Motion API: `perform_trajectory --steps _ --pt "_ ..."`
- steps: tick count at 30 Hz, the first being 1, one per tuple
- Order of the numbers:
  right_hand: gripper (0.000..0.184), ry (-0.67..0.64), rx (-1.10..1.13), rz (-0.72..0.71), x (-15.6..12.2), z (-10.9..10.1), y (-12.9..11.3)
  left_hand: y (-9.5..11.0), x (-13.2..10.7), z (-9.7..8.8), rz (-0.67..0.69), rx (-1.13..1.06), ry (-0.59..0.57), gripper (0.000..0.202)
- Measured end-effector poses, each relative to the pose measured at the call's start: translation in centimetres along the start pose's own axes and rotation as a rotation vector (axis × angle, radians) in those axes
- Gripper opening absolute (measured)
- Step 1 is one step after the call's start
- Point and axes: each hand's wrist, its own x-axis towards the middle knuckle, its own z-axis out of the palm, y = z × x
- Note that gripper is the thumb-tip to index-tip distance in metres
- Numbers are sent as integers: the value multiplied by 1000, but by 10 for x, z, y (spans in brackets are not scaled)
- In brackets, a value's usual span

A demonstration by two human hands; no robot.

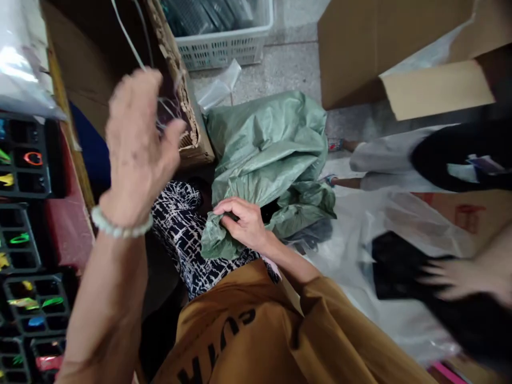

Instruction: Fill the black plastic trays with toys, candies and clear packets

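Green, wrinkled, baggy sack (272,144)

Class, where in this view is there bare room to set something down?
Bare floor shows between the white plastic basket, the upper-right cardboard box and the green plastic sack. Crowded: the left edge, with black compartment trays, and lower right, with another person's hand over black cloth and plastic sheeting.
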Motion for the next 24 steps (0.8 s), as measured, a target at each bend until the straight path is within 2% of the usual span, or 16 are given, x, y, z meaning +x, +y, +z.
perform_trajectory --steps 2,3,4,5,7,8,9,11,13,15,17,19,20,22,23,24 --pt "25 19 -24 -96 5 -8 -7 6 -46 5 156 -215 -216 75" --pt "25 42 -46 -132 9 -14 -11 10 -70 7 161 -398 -363 84" --pt "24 62 -68 -160 15 -19 -14 15 -92 10 150 -514 -544 105" --pt "22 74 -85 -183 23 -24 -18 19 -112 14 160 -544 -637 121" --pt "19 28 -110 -228 43 -31 -26 26 -136 28 121 -504 -494 128" --pt "17 -36 -127 -245 56 -33 -31 26 -140 36 83 -488 -357 119" --pt "16 -114 -140 -254 69 -34 -35 25 -140 44 43 -483 -236 102" --pt "15 -222 -161 -223 96 -38 -43 17 -132 59 -64 -490 -90 55" --pt "14 -187 -134 -163 118 -47 -47 4 -121 68 -250 -588 -55 30" --pt "22 -19 -85 -132 128 -63 -45 -8 -114 72 -485 -800 -70 24" --pt "19 278 -51 -137 122 -82 -33 -15 -110 71 -682 -1022 -100 30" --pt "11 590 -2 -155 102 -95 -12 -16 -108 69 -811 -1160 -120 34" --pt "15 685 30 -148 87 -97 2 -14 -107 68 -867 -1204 -120 33" --pt "26 612 68 -38 52 -92 32 -7 -102 67 -958 -1270 -107 27" --pt "34 493 31 44 32 -86 46 -4 -98 65 -985 -1297 -102 25" --pt "41 284 -48 108 13 -78 60 0 -95 64 -1001 -1319 -93 25"
